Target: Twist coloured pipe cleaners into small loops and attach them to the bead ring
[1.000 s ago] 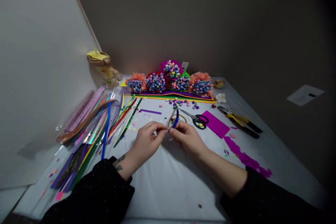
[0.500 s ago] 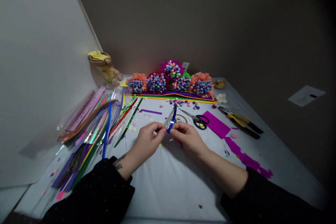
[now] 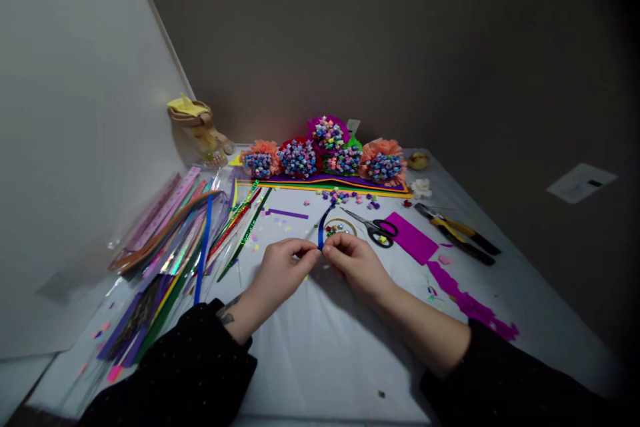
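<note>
I read both hands as closed to a pinch: the left hand [image 3: 285,273] and the right hand [image 3: 355,263] are curled, their fingertips meeting at the lower end of a blue paper strip [image 3: 321,230]. The strip rises out of that grip and bends over at the top, just beside the left edge of a tape roll [image 3: 351,224]. From my position I cannot tell which hand bears more of it, as the fingers hide its end.

The tape roll lies flat just beyond the hands, with small folded paper stars [image 3: 331,229] inside its core. To the left, a clear plastic sleeve [image 3: 112,243] holds long paper strips in pink, holographic, green and blue, with more strips fanned out beside it.

Black-handled scissors [image 3: 383,229] lie just right of the roll, touching a magenta paper sheet [image 3: 410,238]. Yellow-handled pliers [image 3: 453,230] lie farther right. Magenta scraps [image 3: 467,300] trail across the white table cover [image 3: 320,353]. At the far edge, star-filled paper flowers [image 3: 325,153] stand on stacked coloured sheets [image 3: 320,181], with loose stars [image 3: 345,197] in front, well beyond the hands, nothing obstructing them
</note>
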### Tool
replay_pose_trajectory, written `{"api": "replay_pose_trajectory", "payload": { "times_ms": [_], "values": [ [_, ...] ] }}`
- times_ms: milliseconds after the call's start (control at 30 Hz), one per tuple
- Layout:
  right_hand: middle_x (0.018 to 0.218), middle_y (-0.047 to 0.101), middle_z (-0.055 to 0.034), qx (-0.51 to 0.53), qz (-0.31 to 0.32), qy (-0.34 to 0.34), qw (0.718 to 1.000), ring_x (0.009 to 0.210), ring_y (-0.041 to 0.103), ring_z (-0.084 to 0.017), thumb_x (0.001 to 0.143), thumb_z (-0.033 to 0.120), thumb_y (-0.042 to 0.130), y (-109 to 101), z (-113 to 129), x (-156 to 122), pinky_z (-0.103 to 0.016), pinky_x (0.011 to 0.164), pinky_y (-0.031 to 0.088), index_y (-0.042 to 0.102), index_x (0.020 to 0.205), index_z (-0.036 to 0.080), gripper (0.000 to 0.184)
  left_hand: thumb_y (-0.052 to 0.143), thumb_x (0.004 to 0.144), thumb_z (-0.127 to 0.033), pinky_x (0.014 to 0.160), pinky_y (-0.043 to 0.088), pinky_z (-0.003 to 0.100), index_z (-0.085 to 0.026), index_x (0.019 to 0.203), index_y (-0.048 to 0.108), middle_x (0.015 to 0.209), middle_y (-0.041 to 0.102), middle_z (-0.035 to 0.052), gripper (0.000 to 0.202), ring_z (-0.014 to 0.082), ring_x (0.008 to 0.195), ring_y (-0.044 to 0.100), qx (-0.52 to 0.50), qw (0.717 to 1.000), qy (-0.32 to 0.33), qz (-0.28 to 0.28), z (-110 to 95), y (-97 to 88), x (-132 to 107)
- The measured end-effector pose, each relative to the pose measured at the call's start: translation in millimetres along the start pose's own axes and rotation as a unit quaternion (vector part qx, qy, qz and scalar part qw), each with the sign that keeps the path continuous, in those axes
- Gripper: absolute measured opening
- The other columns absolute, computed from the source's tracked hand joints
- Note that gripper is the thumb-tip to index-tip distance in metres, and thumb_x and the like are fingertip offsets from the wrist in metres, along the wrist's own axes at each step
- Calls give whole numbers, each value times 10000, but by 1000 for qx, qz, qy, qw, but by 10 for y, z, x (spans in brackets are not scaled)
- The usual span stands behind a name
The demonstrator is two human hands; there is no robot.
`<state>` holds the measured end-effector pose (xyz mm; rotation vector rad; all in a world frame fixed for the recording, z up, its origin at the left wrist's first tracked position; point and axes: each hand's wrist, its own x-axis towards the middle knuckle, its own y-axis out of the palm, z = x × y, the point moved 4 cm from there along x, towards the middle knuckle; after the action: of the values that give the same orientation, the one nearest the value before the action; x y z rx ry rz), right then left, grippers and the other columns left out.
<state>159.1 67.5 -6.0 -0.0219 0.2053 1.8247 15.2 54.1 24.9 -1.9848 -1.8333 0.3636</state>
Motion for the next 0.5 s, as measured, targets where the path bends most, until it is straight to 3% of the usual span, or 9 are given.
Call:
{"api": "replay_pose_trajectory", "payload": {
  "times_ms": [167,333,500],
  "values": [
    [542,446,69,6,10,16,1000,435,342,-55,725,354,659,7,-20,-2,-205,421,245,569,708,170,205,587,740,-253,623,445,229,-134,714,689,674,672,23,159,139,647,587,-47,997,-57,29,-4,20,1],
    [526,446,67,25,19,33,999,431,350,-57,731,364,651,3,-45,-9,-202,419,238,567,710,167,215,559,761,-320,477,354,210,-132,686,661,460,511,-47,226,90,444,433,-73,987,-121,79,25,49,-5],
    [465,399,76,18,20,48,998,412,303,-57,723,379,632,7,-26,0,-209,410,205,540,651,169,240,579,719,-280,526,374,214,-129,681,686,575,613,-9,189,107,530,489,-60,986,-109,107,58,90,-5]
  ]
}}
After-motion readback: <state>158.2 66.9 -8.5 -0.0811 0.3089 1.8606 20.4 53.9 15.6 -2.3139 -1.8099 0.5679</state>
